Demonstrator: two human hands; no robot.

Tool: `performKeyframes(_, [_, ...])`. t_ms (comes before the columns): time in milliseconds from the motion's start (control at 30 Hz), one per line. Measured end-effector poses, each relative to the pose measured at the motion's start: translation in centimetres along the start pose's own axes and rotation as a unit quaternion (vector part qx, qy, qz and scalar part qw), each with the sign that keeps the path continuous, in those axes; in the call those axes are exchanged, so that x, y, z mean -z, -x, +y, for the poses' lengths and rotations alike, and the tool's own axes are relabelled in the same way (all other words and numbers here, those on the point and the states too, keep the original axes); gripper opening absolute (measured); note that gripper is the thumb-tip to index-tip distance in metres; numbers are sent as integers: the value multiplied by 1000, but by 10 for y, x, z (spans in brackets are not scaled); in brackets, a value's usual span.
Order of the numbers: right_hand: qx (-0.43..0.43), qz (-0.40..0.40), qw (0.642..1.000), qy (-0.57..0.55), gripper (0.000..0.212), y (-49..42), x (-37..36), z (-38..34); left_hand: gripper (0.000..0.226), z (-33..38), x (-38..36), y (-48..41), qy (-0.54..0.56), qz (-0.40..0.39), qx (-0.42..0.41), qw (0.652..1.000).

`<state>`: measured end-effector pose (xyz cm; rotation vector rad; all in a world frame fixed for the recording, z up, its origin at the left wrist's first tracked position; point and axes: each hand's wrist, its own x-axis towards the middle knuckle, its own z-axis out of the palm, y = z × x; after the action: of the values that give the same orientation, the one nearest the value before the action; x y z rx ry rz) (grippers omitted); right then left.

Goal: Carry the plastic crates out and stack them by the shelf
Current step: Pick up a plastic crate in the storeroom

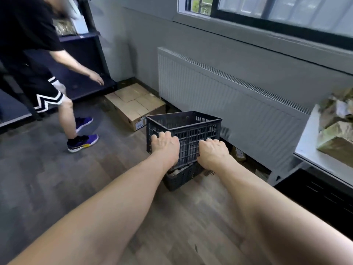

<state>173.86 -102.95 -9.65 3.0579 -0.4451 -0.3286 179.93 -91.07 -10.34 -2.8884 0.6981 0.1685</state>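
l grip, r grip hold crate; box label unreadable.

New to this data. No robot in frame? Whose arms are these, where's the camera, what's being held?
No robot here: a person works with bare hands. The single picture comes from a wide-angle camera on that person's head, looking forward and down, so the two arms belong to the wearer. The left hand and right hand both grip the near wall of the upper crate, a black plastic one, held over a lower crate that stands on the wood floor. Whether the two crates touch is hard to tell. Nearby are a cardboard box on the floor beside the dark shelf, a white radiator, and a second person reaching toward the shelf.
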Motion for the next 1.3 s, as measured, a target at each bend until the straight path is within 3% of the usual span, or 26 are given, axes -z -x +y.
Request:
performKeyframes(267, [27, -19, 999, 20, 29, -117, -3, 43, 48, 20, -9, -116, 11, -19, 20, 1000])
performKeyframes(700, [104, -90, 990, 33, 32, -322, -49, 127, 40, 98, -59, -314, 37, -129, 68, 989])
performKeyframes(1133, [142, -162, 975, 50, 37, -447, -116, 135, 44, 112, -136, -428, 24, -212, 58, 975])
performKeyframes(1300, [158, -200, 964, 79, 38, -475, -143, 127, 25, 114, -155, -450, 40, -282, 33, 958])
